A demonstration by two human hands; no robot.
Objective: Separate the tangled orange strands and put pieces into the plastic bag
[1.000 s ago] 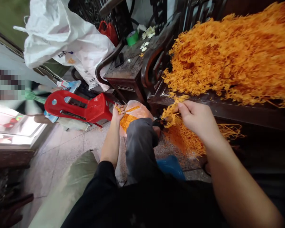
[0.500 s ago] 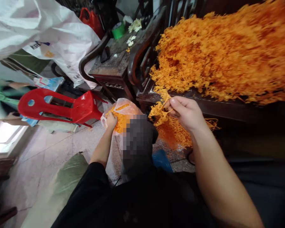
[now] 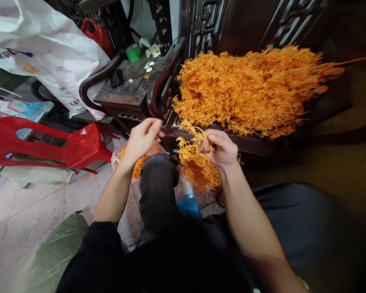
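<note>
A dark carved wooden bench (image 3: 262, 142) fills the right of the head view, its fretwork back rising behind a broad heap of orange strands (image 3: 247, 89), thin, frizzy and branching, piled along the seat with a few long stems poking out to the right. To the left, a pale tiled floor (image 3: 33, 203) carries a glossy red plastic chair (image 3: 49, 142) lying on its side, and above it sits a large crinkled white sack (image 3: 42, 44) with print on it. Beside the bench stands a worn dark side table (image 3: 125, 85) bearing a green tape roll (image 3: 133, 52) and small white blossoms (image 3: 152, 51). The person's black-clothed torso and raised knee hide much of the foreground. The right hand (image 3: 221, 148) is closed on a small orange bunch (image 3: 195, 158), which hangs just below the bench edge. The left hand (image 3: 142, 138) hovers with fingers loosely curled, nothing visibly in it, above a thin plastic bag (image 3: 134, 162) of orange bits, mostly hidden by the hand and knee. A blue object (image 3: 187, 205) by the knee is too cut off to identify.
</note>
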